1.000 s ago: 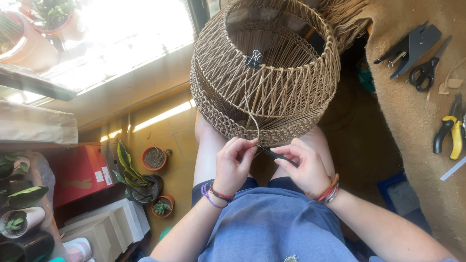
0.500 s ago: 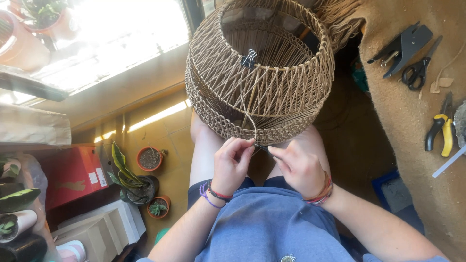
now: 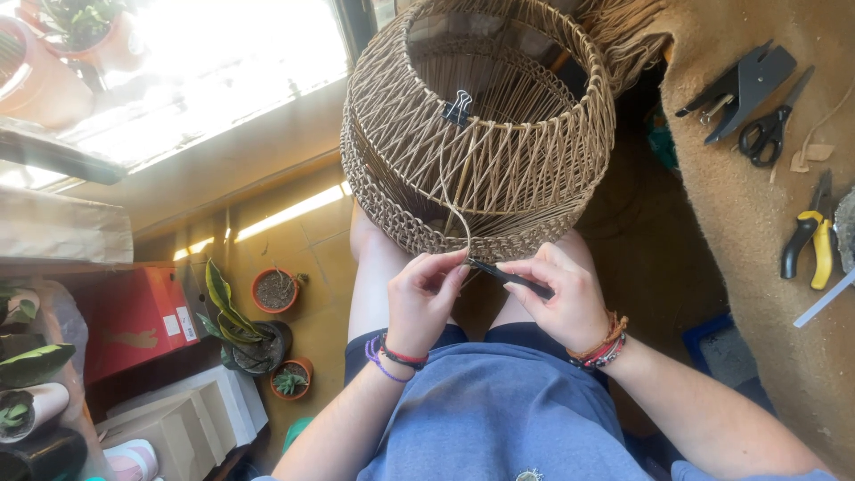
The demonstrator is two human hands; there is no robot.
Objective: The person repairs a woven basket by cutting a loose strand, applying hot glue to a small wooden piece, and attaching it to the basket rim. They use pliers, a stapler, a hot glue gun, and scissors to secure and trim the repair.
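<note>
Closest in, the left hand [image 3: 426, 298] is pinched shut on a single tan cord strand [image 3: 456, 214], thumb and fingertips together, probably so the strand stays taut while it gets worked. Right beside that pinch, the right hand [image 3: 563, 298] is closed around a thin black tool [image 3: 509, 277], which looks like a needle or small blade, though I can't tell which. Its tip points straight at the pinched strand, almost touching the left fingers.

Just above both grips, the woven cord basket [image 3: 481, 134] rests on the person's knees with its open mouth tilted toward the camera, which keeps the lower rim right at the hands. The strand runs up from the pinch into the weave. Higher on the inner rim, a black binder clip [image 3: 459, 107] grips the edge, likely pinning loose cord in place.

Off to the right of the grips, well apart, a burlap-covered surface [image 3: 757, 267] holds scissors [image 3: 766, 129], yellow-handled pliers [image 3: 809, 239] and a black stapler-like tool [image 3: 744, 85]. Far left, on the floor, are potted plants [image 3: 267, 307].
</note>
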